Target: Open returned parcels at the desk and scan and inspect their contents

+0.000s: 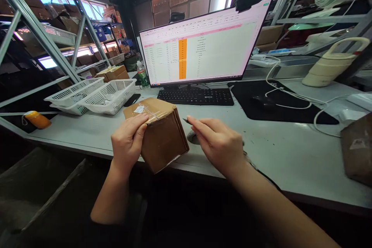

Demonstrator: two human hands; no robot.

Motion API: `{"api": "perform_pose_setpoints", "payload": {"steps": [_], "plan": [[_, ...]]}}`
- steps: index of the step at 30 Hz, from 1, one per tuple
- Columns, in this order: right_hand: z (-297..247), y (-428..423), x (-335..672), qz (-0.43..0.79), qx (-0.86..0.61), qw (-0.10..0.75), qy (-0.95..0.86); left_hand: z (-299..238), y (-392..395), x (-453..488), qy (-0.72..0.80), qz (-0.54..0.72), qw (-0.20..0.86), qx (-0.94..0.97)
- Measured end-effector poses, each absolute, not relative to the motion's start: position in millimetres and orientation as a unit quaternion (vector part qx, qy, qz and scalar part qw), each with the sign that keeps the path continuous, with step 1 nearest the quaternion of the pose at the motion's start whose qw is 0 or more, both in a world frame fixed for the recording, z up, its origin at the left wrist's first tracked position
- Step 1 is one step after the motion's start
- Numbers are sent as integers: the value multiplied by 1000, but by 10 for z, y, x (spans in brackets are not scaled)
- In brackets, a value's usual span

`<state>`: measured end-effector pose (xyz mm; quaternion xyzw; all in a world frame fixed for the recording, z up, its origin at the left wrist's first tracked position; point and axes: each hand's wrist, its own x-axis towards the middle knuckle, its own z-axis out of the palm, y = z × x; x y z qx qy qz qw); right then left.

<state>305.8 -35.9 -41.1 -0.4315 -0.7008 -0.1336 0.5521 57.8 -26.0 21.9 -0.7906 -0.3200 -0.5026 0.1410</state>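
My left hand (128, 141) grips a small taped brown cardboard box (162, 133) by its left side, tilted over the front edge of the pale grey table (279, 151). A white label sits on the box's top. My right hand (217, 143) is just right of the box, fingers pressed together around a thin dark tool whose tip (186, 121) points toward the box. What the tool is I cannot make out.
Behind stand a lit monitor (200, 46), black keyboard (196, 96), mouse pad (276, 102) with mouse and white cable. White mesh baskets (107, 95), a phone and a green bottle (142, 74) lie left. Another brown box (357, 151) is at right. Metal shelving flanks both sides.
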Motion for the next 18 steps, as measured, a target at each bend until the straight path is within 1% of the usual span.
{"api": "perform_pose_setpoints", "payload": {"steps": [2,4,5,6,7,8,10,12,14,15,16,18], "plan": [[-550,-396,2963,93,-410,600,-681,167,-290,629,-298,-492,167,-801],[-690,-439,2830,337,-370,622,-603,86,-288,636,-250,-454,148,-842],[-749,-466,2766,433,-346,627,-548,48,-252,607,-229,-439,123,-860],[-797,-497,2713,501,-324,632,-494,16,-183,552,-221,-441,98,-864],[-831,-534,2672,545,-305,638,-451,-4,-77,471,-236,-462,80,-851],[-852,-575,2646,571,-291,641,-422,-14,63,369,-272,-501,71,-819],[-857,-655,2628,602,-270,631,-408,-12,400,130,-391,-590,45,-705],[-828,-702,2627,621,-258,609,-421,-14,712,-95,-474,-624,-91,-615],[-774,-675,2603,616,-253,594,-451,-53,881,-251,-501,-623,-201,-567],[-736,-622,2574,602,-254,590,-474,-91,895,-300,-504,-630,-237,-541],[-689,-540,2532,584,-255,587,-499,-142,862,-333,-507,-652,-250,-506],[-568,-287,2422,556,-261,569,-546,-285,675,-358,-503,-706,-214,-451]]}}
